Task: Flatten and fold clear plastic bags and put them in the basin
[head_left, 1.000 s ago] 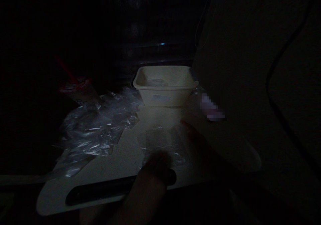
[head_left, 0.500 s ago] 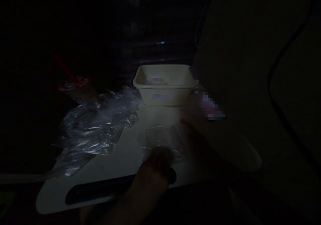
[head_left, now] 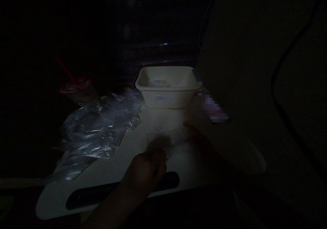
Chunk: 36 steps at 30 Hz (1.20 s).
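Note:
Thin clear plastic bags lie at the middle of the white tabletop; one clear bag (head_left: pixel 176 142) is between my hands. My left hand (head_left: pixel 148 166) is closed, fingers curled, at the near left edge of that bag. Whatever it pinches is hidden. Deep shadow covers most of my right hand (head_left: pixel 200 138), which rests at the bag's right side with one finger stretched forward. A large pile of clear plastic bags (head_left: pixel 94 130) spreads over the left of the table. Behind the hands stands a cream plastic basin (head_left: pixel 166 97) with some clear plastic inside.
A drink cup (head_left: pixel 81 92) with a red straw stands behind the pile at far left. To the right of the basin is a blurred pinkish item (head_left: pixel 216 109). The white table (head_left: pixel 122 171) has a dark handle slot (head_left: pixel 89 195) along its near edge. A dark cable hangs at right.
My left hand has moved left and slightly back toward me from over the bag. My right hand has stayed nearly in place. The picture is a little darker.

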Each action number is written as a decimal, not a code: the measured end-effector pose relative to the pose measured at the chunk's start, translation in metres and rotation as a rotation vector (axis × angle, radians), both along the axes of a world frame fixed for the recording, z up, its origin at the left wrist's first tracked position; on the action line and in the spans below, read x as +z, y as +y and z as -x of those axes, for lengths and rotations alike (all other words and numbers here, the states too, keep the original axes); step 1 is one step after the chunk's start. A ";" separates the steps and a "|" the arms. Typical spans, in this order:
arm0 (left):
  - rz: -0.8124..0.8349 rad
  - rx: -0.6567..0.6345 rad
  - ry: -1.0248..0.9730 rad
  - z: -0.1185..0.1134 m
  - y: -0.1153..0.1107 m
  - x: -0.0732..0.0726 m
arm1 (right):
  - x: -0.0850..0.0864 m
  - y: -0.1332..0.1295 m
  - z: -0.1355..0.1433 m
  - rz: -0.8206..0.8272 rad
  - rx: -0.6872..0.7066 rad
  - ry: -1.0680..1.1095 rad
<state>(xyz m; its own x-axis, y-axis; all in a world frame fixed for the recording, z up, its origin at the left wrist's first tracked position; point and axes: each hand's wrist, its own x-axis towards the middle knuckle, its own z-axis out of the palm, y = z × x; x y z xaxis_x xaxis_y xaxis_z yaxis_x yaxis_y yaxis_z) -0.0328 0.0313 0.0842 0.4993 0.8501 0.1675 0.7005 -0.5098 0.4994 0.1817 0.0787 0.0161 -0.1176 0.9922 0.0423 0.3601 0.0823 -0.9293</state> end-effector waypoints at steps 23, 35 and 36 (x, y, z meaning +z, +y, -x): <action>1.279 0.494 -1.324 0.013 0.035 0.004 | 0.047 0.002 0.038 0.648 0.345 0.794; 1.256 0.312 -1.190 0.015 0.040 -0.009 | 0.049 0.009 0.027 0.796 0.276 0.607; 1.274 0.316 -1.193 0.015 0.040 -0.008 | 0.048 0.010 0.026 0.806 0.290 0.603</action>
